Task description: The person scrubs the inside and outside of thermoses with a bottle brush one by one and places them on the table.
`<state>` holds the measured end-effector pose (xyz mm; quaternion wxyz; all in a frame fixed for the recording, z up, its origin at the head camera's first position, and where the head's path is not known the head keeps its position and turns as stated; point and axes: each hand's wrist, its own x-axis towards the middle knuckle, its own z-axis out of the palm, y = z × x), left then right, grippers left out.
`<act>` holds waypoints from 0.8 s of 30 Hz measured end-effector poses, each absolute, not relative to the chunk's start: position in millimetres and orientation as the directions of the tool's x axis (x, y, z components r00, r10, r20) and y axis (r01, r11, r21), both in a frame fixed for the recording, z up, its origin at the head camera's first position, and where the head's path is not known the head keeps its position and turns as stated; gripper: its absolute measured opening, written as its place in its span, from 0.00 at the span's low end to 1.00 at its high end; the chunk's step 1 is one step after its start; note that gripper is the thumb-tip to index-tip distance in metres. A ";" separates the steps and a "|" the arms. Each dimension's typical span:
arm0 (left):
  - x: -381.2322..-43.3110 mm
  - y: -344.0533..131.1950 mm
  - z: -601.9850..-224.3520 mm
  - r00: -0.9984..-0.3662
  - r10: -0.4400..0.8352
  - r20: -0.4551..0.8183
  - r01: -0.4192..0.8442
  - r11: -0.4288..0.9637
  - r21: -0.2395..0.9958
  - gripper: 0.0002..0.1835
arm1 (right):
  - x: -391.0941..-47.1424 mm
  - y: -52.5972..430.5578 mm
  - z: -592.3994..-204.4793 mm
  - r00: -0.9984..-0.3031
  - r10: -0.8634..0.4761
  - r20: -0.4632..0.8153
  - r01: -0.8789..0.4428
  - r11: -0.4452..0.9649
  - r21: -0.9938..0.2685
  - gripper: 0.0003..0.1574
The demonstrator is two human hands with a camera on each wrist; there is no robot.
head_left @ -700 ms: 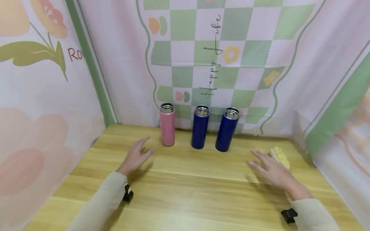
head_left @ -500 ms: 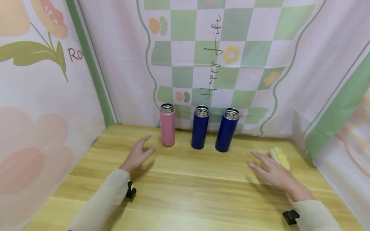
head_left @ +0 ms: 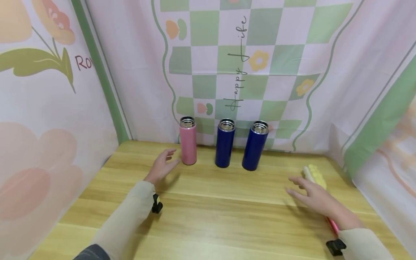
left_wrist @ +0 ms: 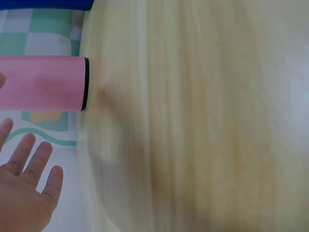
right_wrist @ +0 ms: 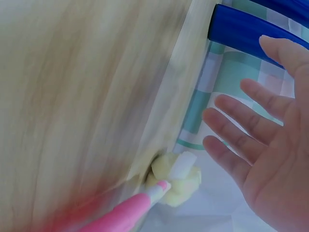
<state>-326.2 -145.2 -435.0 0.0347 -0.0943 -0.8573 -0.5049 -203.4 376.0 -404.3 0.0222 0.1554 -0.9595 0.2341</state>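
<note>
A pink bottle (head_left: 188,146) without a lid stands upright at the back of the table (head_left: 208,224). My left hand (head_left: 161,168) hovers just left of it, fingers spread and apart from it. To its right stand two dark blue bottles, a middle one (head_left: 224,148) and a right one (head_left: 255,150), both with open steel mouths. My right hand (head_left: 316,196) is held over a bottle brush with a yellow sponge head (right_wrist: 176,176) and a pink handle (right_wrist: 120,212). Its fingers are extended and hold nothing. In the head view the hand and wrist hide much of the brush.
A patterned curtain (head_left: 208,61) hangs right behind the bottles, and fabric walls flank the table on both sides. A small black device (head_left: 157,204) sits at my left wrist, and another black device (head_left: 336,247) at my right wrist.
My left hand has moved right and slightly away from me, closer to the pink bottle. My right hand has shifted right and toward me, uncovering part of the pink handle.
</note>
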 end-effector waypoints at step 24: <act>-358.8 -108.1 -415.2 -0.986 0.090 0.140 0.163 0.362 0.918 0.42 | -182.3 420.7 -413.1 -0.960 -0.222 0.171 -0.268 0.906 -0.328 0.23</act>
